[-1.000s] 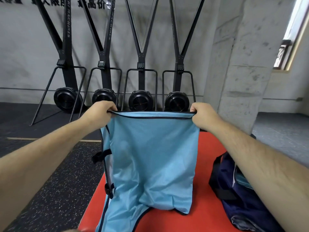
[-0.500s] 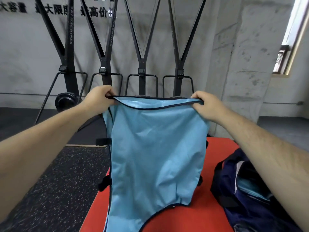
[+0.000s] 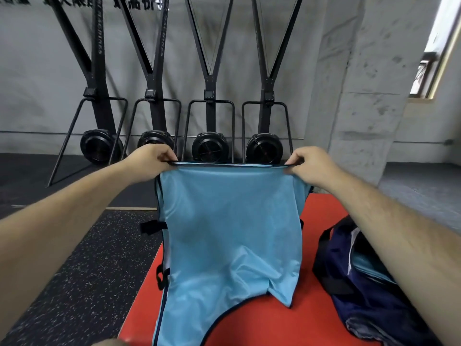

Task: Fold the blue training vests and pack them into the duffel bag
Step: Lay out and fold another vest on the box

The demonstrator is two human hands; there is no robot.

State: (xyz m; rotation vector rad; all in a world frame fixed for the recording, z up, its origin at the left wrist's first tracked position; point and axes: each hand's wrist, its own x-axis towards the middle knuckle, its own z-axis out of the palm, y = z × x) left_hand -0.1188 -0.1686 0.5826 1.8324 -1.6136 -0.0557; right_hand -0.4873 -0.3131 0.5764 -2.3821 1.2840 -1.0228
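A light blue training vest [image 3: 229,231] with dark trim hangs in front of me, stretched flat between both hands. My left hand [image 3: 149,158] pinches its top left corner and my right hand [image 3: 306,163] pinches its top right corner. The vest's lower end drapes onto the red surface [image 3: 274,323]. Black side straps [image 3: 152,227] stick out on its left edge. At the right lies the open navy duffel bag [image 3: 361,290], with light blue fabric [image 3: 369,269] showing inside it; my right forearm hides part of it.
Several black ski-trainer machines [image 3: 209,148] stand in a row against the grey wall behind the vest. A concrete pillar [image 3: 361,96] rises at the right, beside a window. Dark speckled rubber floor [image 3: 74,270] lies left of the red surface.
Both hands lifted the vest half a second ago and have now come back down, pulling its top edge taut and straight. The vest's bottom rests on the red surface again.
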